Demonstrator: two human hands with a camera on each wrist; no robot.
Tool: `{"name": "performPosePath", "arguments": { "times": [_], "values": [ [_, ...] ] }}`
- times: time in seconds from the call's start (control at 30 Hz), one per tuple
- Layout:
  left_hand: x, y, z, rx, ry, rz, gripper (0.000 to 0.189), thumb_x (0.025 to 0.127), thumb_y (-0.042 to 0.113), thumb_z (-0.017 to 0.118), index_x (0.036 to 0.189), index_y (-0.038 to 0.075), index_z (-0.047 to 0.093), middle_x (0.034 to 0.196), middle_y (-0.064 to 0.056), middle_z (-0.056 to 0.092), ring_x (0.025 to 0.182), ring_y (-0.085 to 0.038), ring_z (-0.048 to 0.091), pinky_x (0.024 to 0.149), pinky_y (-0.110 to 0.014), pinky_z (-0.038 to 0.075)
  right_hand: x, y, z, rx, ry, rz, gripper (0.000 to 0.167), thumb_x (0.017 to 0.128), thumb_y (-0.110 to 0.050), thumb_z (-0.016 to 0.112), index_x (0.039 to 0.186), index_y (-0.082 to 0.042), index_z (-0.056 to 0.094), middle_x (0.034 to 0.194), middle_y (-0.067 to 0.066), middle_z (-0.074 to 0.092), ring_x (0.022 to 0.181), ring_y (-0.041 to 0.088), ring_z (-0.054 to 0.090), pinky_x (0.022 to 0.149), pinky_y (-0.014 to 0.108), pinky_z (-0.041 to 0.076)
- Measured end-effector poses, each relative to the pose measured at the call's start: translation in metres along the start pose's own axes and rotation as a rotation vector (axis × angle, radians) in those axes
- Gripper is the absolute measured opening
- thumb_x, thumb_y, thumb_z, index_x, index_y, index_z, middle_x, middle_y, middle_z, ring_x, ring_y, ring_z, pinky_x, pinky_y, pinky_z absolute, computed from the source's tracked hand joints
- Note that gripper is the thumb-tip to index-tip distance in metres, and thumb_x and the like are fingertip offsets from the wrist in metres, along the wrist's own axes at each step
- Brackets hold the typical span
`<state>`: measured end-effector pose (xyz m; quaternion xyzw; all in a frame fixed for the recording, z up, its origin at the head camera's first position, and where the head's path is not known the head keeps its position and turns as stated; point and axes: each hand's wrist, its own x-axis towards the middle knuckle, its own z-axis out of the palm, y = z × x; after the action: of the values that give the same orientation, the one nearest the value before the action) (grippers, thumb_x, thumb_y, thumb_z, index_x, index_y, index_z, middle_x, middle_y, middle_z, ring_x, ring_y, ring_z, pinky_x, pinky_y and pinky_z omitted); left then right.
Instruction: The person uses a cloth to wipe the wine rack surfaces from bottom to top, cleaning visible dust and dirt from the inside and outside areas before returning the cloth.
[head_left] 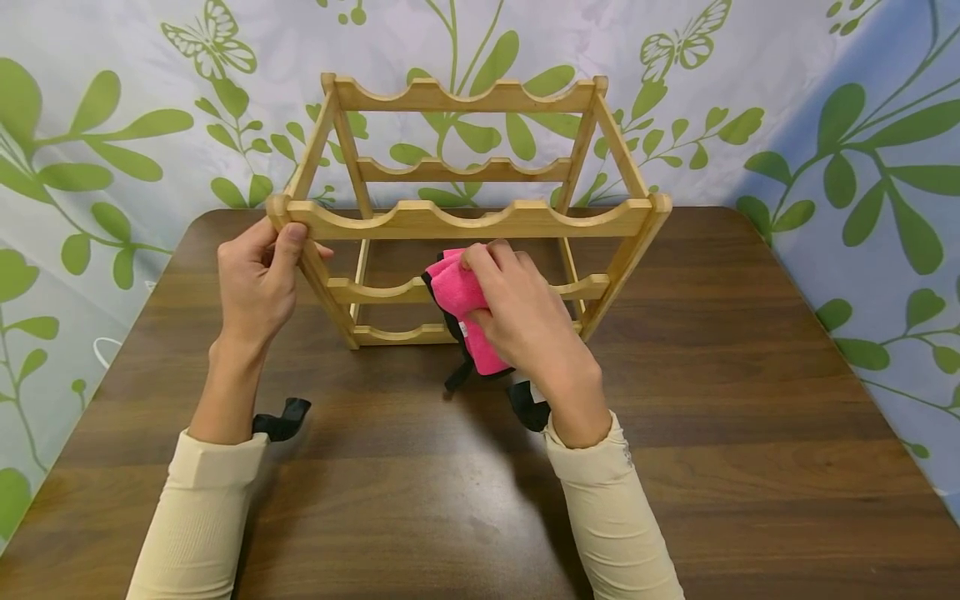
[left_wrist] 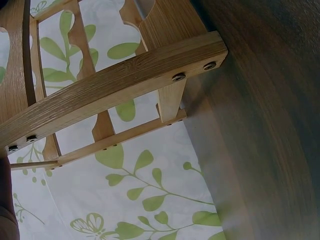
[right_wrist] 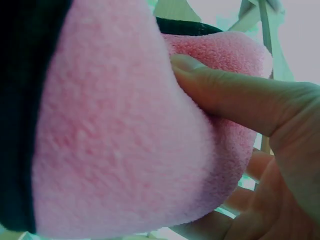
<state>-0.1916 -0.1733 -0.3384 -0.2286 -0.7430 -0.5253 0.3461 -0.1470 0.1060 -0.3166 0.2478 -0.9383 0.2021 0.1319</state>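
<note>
By the thumb and curled fingers of the bare right hand (head_left: pixel 528 312), a folded pink plush cloth with black edging (head_left: pixel 456 287) is pinched; it is held before the middle of a pale wooden rack with scalloped rails (head_left: pixel 480 229), below the top front rail. Whether the wood is touched by the cloth cannot be told. By the bare left hand (head_left: pixel 258 279), the rack's upper front left corner is gripped, the thumb being laid on the front and the fingers partly hidden behind. Both forearms are covered by cream sleeves (head_left: pixel 198 500). The rack is set on a brown wood-grain table (head_left: pixel 750 350), which is backed by a white wall covering printed with green leaves and butterflies (head_left: pixel 795 67).
</note>
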Motion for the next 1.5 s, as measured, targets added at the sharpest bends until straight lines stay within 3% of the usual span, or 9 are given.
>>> {"name": "performPosePath", "arguments": {
  "times": [0.3,0.6,0.77,0.97,1.13,1.27,1.5],
  "values": [
    [0.0,0.0,0.001,0.0,0.0,0.006,0.036,0.101,0.022,0.058,0.101,-0.012,0.07,0.07,-0.021,0.067,0.062,-0.009,0.067,0.054,-0.016,0.048,-0.004,0.007,-0.013,-0.006,-0.04,0.061,0.047,0.083,-0.012,0.081,0.12,-0.011,0.051,0.117,0.012,0.054,0.106,0.031,0.052,0.082,0.046,0.05],
    [0.002,0.0,0.002,-0.007,0.009,0.003,0.034,0.101,0.023,0.059,0.1,-0.009,0.071,0.07,-0.017,0.068,0.062,-0.007,0.067,0.054,-0.016,0.048,-0.007,0.013,-0.021,0.0,-0.048,0.092,0.047,0.083,-0.012,0.081,0.117,-0.008,0.049,0.114,0.015,0.05,0.099,0.034,0.052,0.079,0.047,0.049],
    [0.002,0.0,0.002,0.001,0.002,0.009,0.039,0.101,0.025,0.059,0.097,-0.012,0.069,0.07,-0.02,0.067,0.063,-0.008,0.067,0.056,-0.017,0.049,-0.009,0.013,-0.023,-0.048,-0.059,0.136,0.047,0.083,-0.013,0.081,0.116,-0.009,0.048,0.114,0.013,0.05,0.097,0.032,0.051,0.068,0.051,0.05],
    [0.002,-0.001,0.002,0.004,0.006,0.0,0.037,0.101,0.024,0.058,0.095,-0.011,0.069,0.071,-0.013,0.069,0.065,-0.007,0.068,0.058,-0.016,0.049,-0.011,0.009,-0.023,-0.152,-0.039,0.201,0.054,0.08,-0.016,0.083,0.118,-0.009,0.045,0.111,0.014,0.052,0.091,0.034,0.052,0.061,0.052,0.051],
    [0.002,-0.004,0.002,0.016,0.008,-0.006,0.038,0.101,0.024,0.057,0.094,-0.012,0.068,0.072,-0.011,0.07,0.066,-0.007,0.068,0.059,-0.015,0.05,-0.014,0.007,-0.022,-0.189,-0.049,0.246,0.065,0.08,-0.018,0.083,0.13,-0.009,0.042,0.112,0.017,0.056,0.089,0.036,0.055,0.061,0.055,0.052],
    [0.001,-0.005,0.002,0.015,0.011,-0.014,0.038,0.101,0.024,0.057,0.094,-0.012,0.068,0.072,-0.01,0.07,0.066,-0.007,0.068,0.059,-0.015,0.049,-0.016,0.012,-0.022,-0.22,-0.088,0.233,0.066,0.081,-0.015,0.079,0.137,-0.013,0.044,0.113,0.017,0.059,0.084,0.035,0.058,0.059,0.054,0.052],
    [-0.001,-0.002,0.001,0.016,0.009,-0.004,0.037,0.101,0.026,0.057,0.1,-0.009,0.07,0.072,-0.009,0.07,0.064,-0.006,0.067,0.057,-0.015,0.048,-0.02,0.021,-0.026,-0.238,-0.093,0.212,0.06,0.082,-0.011,0.076,0.135,-0.013,0.048,0.108,0.014,0.062,0.081,0.035,0.06,0.057,0.053,0.052]
  ]
}}
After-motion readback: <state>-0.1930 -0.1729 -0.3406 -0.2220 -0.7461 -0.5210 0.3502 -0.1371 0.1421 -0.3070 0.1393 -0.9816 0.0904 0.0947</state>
